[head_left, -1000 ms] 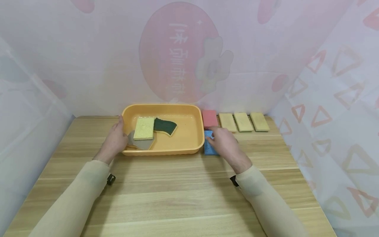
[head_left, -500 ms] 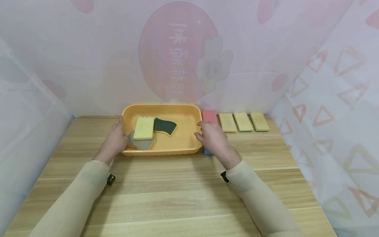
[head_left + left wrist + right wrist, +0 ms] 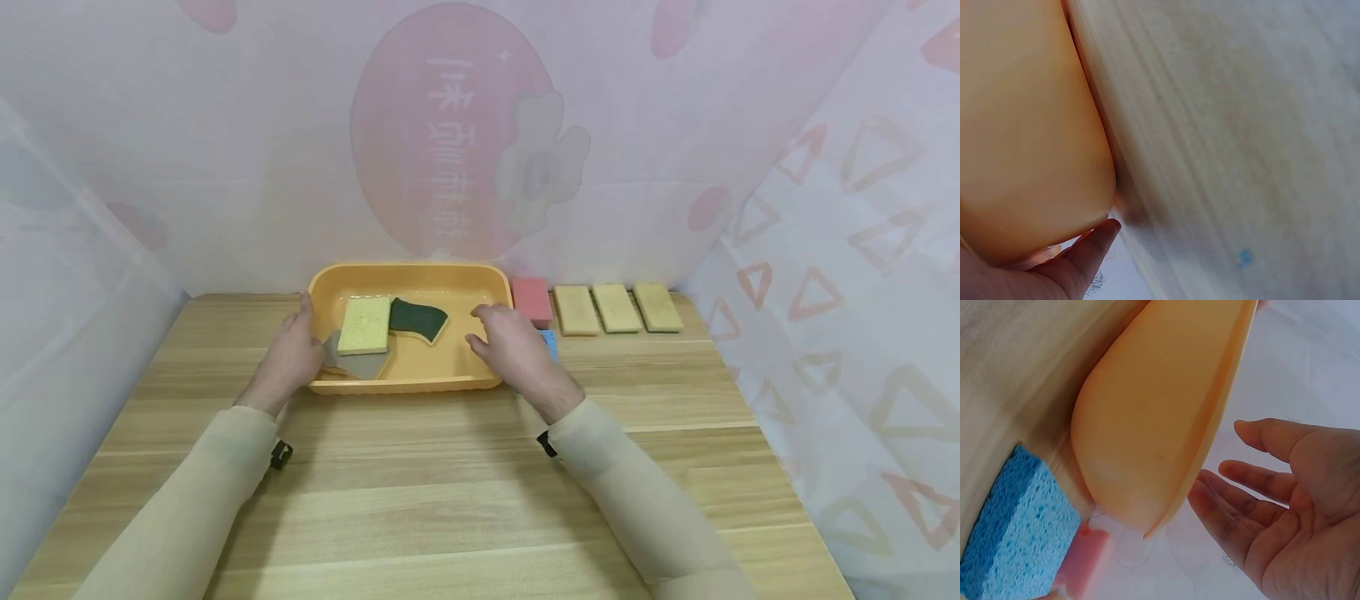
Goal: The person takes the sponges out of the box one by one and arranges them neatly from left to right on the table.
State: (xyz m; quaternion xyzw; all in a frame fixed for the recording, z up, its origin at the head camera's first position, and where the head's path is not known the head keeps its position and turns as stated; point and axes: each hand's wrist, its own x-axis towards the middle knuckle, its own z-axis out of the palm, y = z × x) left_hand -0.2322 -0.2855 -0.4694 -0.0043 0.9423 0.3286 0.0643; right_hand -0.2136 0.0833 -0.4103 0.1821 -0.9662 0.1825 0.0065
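A yellow-orange plastic tray (image 3: 420, 385) stands against the back wall. My left hand (image 3: 292, 350) grips its left end, with fingers (image 3: 1088, 250) along the outside wall in the left wrist view. Inside lie a pale yellow sponge (image 3: 365, 325), a dark green-topped sponge (image 3: 417, 319) and a grey-topped sponge (image 3: 367, 365), partly covered by the yellow one. Over the tray's right end hovers my right hand (image 3: 521, 354), fingers spread and holding nothing; the right wrist view shows it above the rim. A blue sponge (image 3: 1029, 531) lies just outside the tray, mostly hidden by that hand in the head view.
Right of the tray lies a pink sponge (image 3: 532, 302) near the back wall. Three yellowish sponges (image 3: 577, 311) continue that row to the right. The wooden table (image 3: 450, 500) meets printed white curtains (image 3: 247, 167) at its back and sides.
My right hand has moved left from over the blue sponge to above the tray's right end. The left hand, the tray and the sponges stay in place.
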